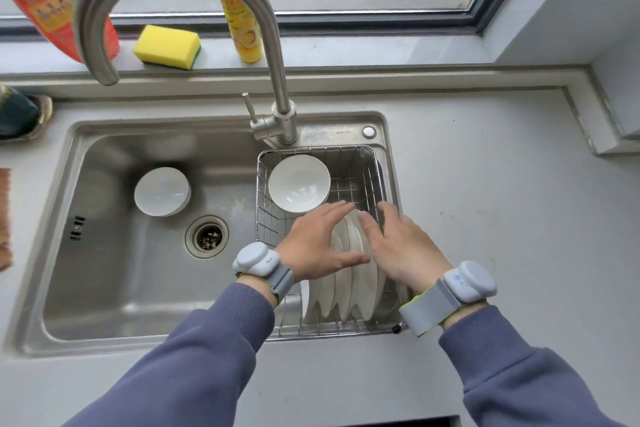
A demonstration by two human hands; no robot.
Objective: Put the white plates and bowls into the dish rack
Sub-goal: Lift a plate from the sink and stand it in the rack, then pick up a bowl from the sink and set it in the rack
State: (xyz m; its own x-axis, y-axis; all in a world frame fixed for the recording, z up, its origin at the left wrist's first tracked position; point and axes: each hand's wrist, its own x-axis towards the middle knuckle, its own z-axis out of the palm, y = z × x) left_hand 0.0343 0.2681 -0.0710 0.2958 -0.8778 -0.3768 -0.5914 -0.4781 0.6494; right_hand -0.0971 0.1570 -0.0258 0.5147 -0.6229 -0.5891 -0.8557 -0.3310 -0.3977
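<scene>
Several white plates (346, 284) stand on edge in the near half of the wire dish rack (375, 163), which sits in the right part of the sink. White bowls (298, 184) are stacked in the rack's far left corner. One more white bowl (162, 191) sits on the sink floor at the left. My left hand (317, 243) lies flat over the left side of the plate row, fingers straight, thumb touching the plates. My right hand (398, 248) is on the right side, thumb and fingers around the top rim of the rightmost plate.
A tall curved tap (277, 55) rises behind the rack. The sink drain (207, 236) is left of the rack. A yellow sponge (168, 47), a yellow bottle (242, 21) and a red bottle (45, 0) stand on the window sill. Grey counter (502, 218) extends to the right.
</scene>
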